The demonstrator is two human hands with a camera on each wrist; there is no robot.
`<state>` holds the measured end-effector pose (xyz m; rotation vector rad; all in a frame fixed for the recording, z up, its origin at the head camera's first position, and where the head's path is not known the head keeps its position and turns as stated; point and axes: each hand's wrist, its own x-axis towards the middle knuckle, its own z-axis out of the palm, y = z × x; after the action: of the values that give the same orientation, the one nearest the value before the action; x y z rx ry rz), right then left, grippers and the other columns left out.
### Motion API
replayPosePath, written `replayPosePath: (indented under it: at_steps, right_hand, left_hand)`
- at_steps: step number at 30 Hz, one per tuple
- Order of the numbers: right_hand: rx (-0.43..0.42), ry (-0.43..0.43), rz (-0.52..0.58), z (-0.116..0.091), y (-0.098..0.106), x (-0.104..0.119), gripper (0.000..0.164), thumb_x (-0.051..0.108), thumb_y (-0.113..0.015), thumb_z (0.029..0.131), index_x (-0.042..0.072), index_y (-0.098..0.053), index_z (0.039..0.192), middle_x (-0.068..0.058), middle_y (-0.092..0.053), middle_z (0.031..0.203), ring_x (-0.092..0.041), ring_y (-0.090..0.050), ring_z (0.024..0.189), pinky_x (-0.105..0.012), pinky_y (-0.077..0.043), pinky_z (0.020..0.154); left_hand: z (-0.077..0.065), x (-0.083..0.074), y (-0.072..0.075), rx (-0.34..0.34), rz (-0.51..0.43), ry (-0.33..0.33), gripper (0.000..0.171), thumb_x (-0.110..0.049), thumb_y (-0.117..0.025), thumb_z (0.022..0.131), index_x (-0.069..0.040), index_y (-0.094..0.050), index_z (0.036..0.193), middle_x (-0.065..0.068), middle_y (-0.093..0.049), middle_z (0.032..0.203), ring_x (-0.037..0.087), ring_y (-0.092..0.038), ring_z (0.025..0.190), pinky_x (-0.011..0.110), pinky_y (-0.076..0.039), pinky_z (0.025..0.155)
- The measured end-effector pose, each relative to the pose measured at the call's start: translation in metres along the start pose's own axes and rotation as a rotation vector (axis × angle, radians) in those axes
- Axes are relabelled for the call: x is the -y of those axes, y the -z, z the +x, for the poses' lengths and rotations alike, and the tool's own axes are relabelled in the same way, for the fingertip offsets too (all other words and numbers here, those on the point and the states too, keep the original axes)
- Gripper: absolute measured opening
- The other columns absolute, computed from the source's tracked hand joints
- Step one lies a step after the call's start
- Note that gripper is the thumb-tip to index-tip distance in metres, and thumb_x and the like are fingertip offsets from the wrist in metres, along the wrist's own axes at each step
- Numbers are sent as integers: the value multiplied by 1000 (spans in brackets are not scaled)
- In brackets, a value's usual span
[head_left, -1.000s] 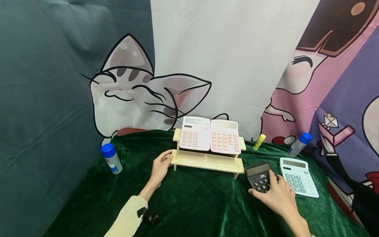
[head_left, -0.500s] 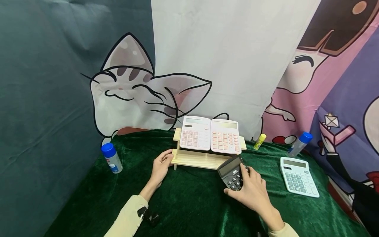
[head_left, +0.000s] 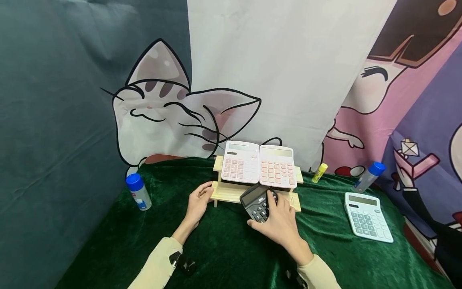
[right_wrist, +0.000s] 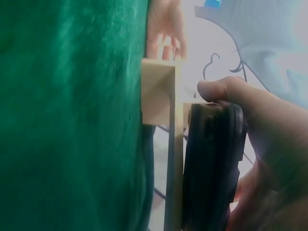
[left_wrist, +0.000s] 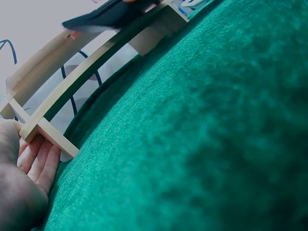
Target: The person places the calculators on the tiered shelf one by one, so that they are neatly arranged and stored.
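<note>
Look at the black calculator (head_left: 254,204): tilted over the lower shelf (head_left: 226,192), can't tell if touching! Looks light, stiff, maybe slick; best taken by the edges. Gripped roughly so in the right hand (head_left: 280,222), thumb and fingers spread wide. Out left, see the left hand (head_left: 197,204), half-curled, holding the lower shelf's end.

Black calculator (head_left: 255,204), keys and screen facing up, tilted, held at the lower tier of a pale two-tier wooden stand (head_left: 226,192) (stand upright; calculator-to-shelf contact unclear).
</note>
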<state>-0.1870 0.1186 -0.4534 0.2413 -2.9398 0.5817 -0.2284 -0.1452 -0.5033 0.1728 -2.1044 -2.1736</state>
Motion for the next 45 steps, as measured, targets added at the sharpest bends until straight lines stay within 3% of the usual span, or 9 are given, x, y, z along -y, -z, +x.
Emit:
replayPosePath:
  at_steps: [3, 10, 20, 26, 30, 36, 45]
  right_hand:
    - [-21, -5, 0, 4, -7, 10, 113, 71, -77, 66, 8, -35, 150, -28, -38, 147, -45, -38, 132, -61, -35, 98]
    - [-49, -10, 4, 10, -15, 30, 105, 82, -63, 74, 6, -44, 143, -30, -35, 150, -47, -38, 134, -63, -35, 102]
    - [31, 97, 48, 13, -6, 30, 104, 80, -58, 80, 6, -40, 151, -25, -28, 158, -45, -38, 136, -59, -37, 108]
    - [234, 228, 142, 17, 20, 10, 87, 54, -74, 81, 18, -39, 152, -18, -24, 161, -43, -32, 143, -63, -33, 112]
    - [305, 335, 152, 19, 31, 1, 79, 34, -80, 79, 17, -45, 147, -18, -26, 160, -40, -33, 144, -60, -36, 112]
    - [275, 349, 146, 23, 25, 0, 75, 32, -81, 80, 21, -46, 147, -16, -28, 160, -39, -37, 141, -59, -37, 111]
    - [126, 336, 109, 22, 2, 3, 76, 47, -82, 79, 22, -52, 144, -17, -35, 154, -40, -46, 132, -58, -40, 107]
  left_hand:
    - [6, 10, 0, -8, -3, -5, 39, -21, -57, 103, -6, -57, 138, 19, -64, 130, 11, -64, 101, 20, -56, 79]
    - [7, 9, -5, -7, -28, -41, 36, -23, -59, 102, -8, -61, 135, 17, -66, 126, 10, -65, 98, 20, -57, 79]
    - [7, 8, -7, -18, -31, -49, 33, -17, -59, 101, -8, -62, 133, 17, -67, 122, 7, -66, 94, 20, -57, 77]
    - [7, 7, -6, -18, -34, -60, 34, -17, -59, 102, -5, -61, 134, 19, -66, 123, 7, -66, 93, 19, -57, 76]
    - [7, 7, -4, -15, -40, -60, 34, -17, -59, 101, -6, -61, 133, 19, -66, 123, 6, -66, 92, 20, -57, 76]
    - [8, 8, -1, -20, -37, -51, 34, -17, -59, 101, -7, -61, 133, 19, -66, 124, 6, -67, 92, 19, -57, 77]
    - [5, 12, -3, -23, -42, -61, 35, -18, -59, 101, -3, -60, 133, 21, -66, 123, 6, -66, 92, 19, -57, 77]
